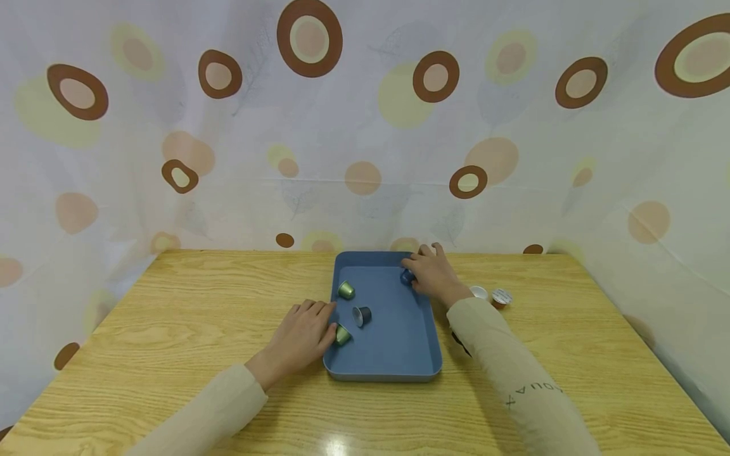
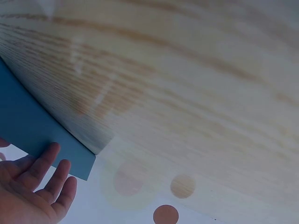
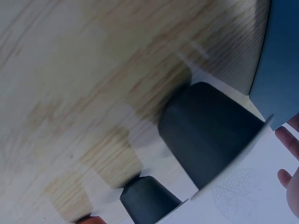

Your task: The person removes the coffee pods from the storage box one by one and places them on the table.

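Note:
A blue tray [image 1: 393,354] with raised walls stands on the wooden table. In its far right corner my right hand [image 1: 431,272] pinches a dark blue coffee capsule [image 1: 407,277], partly covered by the fingers. My left hand [image 1: 302,332] rests on the tray's left rim, its fingers loosely extended; in the left wrist view these fingers [image 2: 46,168] touch the tray wall. Close to the left thumb lies a green coffee capsule [image 1: 342,335], partly hidden. Also in the tray are another green capsule [image 1: 346,290] and a dark grey capsule [image 1: 362,316] on its side.
Right of the tray, beside my right wrist, stand a white-lidded capsule [image 1: 479,292] and a brown capsule [image 1: 501,299] with a printed lid. Large dark capsules [image 3: 210,135] show near the right wrist camera, with a reddish one [image 3: 91,220] behind. A patterned curtain [image 1: 365,126] hangs behind the table.

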Action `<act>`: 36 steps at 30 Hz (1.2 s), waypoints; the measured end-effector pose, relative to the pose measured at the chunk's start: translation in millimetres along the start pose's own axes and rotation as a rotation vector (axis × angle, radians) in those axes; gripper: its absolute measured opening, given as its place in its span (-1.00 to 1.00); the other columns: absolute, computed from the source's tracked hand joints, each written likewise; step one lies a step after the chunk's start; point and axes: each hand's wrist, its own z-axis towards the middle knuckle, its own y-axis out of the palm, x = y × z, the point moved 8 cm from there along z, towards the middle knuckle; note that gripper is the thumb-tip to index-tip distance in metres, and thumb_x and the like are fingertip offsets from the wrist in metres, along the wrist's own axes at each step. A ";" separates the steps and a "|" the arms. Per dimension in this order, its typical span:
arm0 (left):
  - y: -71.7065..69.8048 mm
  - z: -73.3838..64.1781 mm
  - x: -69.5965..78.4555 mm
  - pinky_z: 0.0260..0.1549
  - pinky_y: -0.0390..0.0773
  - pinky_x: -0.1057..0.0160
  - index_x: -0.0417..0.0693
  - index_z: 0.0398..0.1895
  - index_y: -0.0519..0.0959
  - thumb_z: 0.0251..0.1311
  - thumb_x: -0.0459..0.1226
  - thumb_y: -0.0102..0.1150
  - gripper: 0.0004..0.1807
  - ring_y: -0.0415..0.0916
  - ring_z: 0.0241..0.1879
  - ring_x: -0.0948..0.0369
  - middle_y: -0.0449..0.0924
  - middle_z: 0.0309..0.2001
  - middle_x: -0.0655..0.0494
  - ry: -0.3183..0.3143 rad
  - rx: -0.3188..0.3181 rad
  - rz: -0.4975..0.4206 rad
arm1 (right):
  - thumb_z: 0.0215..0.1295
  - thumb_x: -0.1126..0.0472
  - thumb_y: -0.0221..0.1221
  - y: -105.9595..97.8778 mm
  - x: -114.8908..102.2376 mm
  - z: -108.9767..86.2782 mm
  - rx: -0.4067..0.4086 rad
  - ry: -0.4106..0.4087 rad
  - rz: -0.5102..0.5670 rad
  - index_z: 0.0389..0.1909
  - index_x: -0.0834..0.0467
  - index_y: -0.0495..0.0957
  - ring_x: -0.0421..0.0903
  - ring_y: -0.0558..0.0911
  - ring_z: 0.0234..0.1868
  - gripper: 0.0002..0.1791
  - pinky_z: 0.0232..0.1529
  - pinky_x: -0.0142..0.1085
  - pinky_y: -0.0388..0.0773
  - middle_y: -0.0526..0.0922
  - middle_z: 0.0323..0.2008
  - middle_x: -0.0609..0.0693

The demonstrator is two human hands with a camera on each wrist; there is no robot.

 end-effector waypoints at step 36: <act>-0.1 0.2 -0.2 -0.04 0.45 0.10 -0.15 0.15 0.43 0.30 -0.11 -0.13 -0.55 0.45 0.00 0.08 0.55 -0.01 0.02 -0.022 -0.044 0.005 | 0.04 0.18 0.27 4.7 -0.7 3.7 -0.049 -0.016 0.063 -0.29 0.02 0.53 -0.02 0.47 -0.03 -0.81 0.18 0.13 0.19 0.63 -0.26 -0.08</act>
